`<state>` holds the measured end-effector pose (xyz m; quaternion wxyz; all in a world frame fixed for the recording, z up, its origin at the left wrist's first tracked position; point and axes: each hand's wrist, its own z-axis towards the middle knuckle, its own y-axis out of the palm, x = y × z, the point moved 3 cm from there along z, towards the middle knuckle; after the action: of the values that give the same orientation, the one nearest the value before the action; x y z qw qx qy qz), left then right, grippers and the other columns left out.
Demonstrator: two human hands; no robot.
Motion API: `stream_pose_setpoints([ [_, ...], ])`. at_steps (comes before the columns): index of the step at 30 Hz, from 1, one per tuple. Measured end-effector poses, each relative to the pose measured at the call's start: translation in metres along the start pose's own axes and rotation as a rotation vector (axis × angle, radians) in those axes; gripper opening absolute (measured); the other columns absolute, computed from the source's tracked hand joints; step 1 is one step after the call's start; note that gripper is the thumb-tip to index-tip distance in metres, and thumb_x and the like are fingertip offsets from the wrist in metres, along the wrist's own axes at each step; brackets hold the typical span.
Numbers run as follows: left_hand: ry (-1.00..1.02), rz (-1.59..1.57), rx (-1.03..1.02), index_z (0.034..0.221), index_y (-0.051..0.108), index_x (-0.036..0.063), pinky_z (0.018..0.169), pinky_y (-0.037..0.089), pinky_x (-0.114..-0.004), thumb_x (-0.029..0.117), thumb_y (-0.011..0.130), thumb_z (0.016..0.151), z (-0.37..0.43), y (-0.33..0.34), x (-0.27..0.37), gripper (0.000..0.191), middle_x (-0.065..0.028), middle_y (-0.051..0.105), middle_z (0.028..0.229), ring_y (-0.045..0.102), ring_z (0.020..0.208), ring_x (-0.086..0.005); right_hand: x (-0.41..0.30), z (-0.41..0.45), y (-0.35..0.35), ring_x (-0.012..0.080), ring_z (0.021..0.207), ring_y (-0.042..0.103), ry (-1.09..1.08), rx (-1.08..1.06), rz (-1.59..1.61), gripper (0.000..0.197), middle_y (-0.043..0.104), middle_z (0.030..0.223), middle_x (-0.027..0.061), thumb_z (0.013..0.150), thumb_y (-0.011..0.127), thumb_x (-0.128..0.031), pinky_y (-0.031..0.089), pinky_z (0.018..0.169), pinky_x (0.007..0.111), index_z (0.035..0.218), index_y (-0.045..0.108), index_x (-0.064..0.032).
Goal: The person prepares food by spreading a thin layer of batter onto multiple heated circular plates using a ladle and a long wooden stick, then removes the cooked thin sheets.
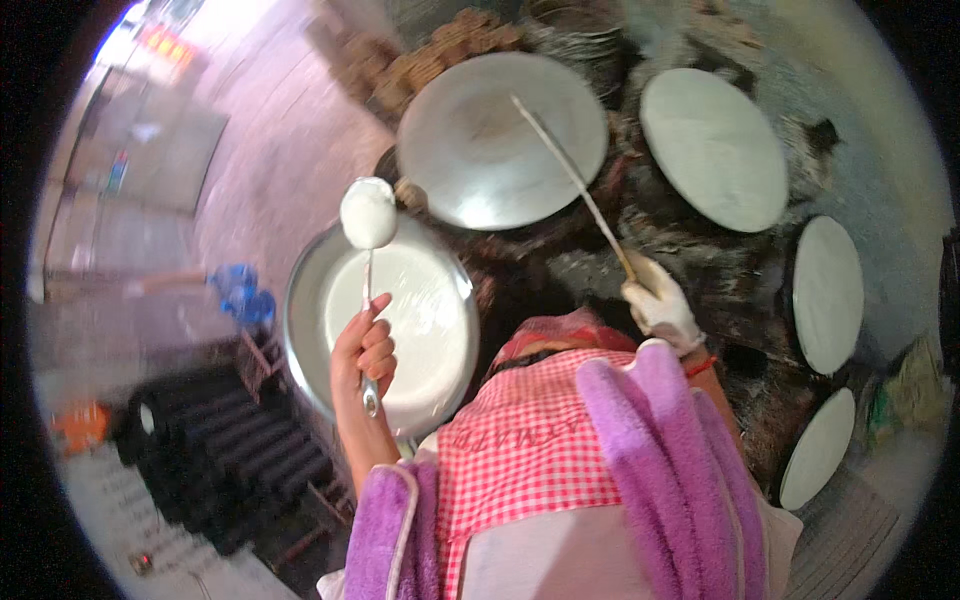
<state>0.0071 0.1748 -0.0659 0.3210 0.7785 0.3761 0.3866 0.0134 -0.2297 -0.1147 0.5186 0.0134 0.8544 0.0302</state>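
My left hand (365, 351) is closed around the handle of a metal ladle (367, 281), whose bowl is full of white batter (368, 216). Beneath the ladle stands a wide metal basin (295, 315) holding more white liquid. My right hand (660, 304), in a whitish glove, grips a long thin stick (574, 172). The stick's far end lies over a large round griddle (502, 142), whose grey surface bears no batter layer; whether it touches cannot be told. Several round plates covered in white, among them one at the upper right (714, 150), curve down the right side.
Brown stacked material (450, 49) lies behind the griddle, beside a dark round container (574, 30). Dark, sooty stove surfaces run between the plates. Blue plastic containers (244, 292) and a black ribbed object (232, 450) are at the left. A purple towel (660, 450) hangs over my apron.
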Motion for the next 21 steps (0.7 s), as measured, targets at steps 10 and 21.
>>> stream_pose_setpoints([
  [10, -0.115, 0.155, -0.267, 0.129, 0.039, -0.0048, 0.038, 0.031, -0.021, 0.036, 0.043, 0.101, 0.175, 0.137, -0.063, 0.050, 0.0000, 0.036, 0.070, 0.033, 0.046, -0.0051, -0.027, 0.041, -0.042, 0.0028, 0.056, 0.042, -0.031, -0.018, 0.116, 0.047, 0.050, 0.081, -0.0040, 0.097, 0.049, -0.022, 0.034, 0.044, 0.019, 0.141, 0.041, -0.0099],
  [21, 0.205, 0.491, 0.033, 0.127, 0.044, 0.0046, 0.045, 0.035, -0.026, 0.029, 0.050, 0.098, 0.255, 0.114, -0.103, 0.038, -0.0009, 0.044, 0.071, 0.040, 0.052, -0.0103, 0.028, 0.087, -0.025, 0.0173, 0.110, 0.055, -0.135, 0.160, -0.113, 0.041, 0.060, 0.121, 0.0095, 0.096, 0.052, -0.017, 0.042, 0.094, 0.028, 0.134, 0.048, -0.0036],
])
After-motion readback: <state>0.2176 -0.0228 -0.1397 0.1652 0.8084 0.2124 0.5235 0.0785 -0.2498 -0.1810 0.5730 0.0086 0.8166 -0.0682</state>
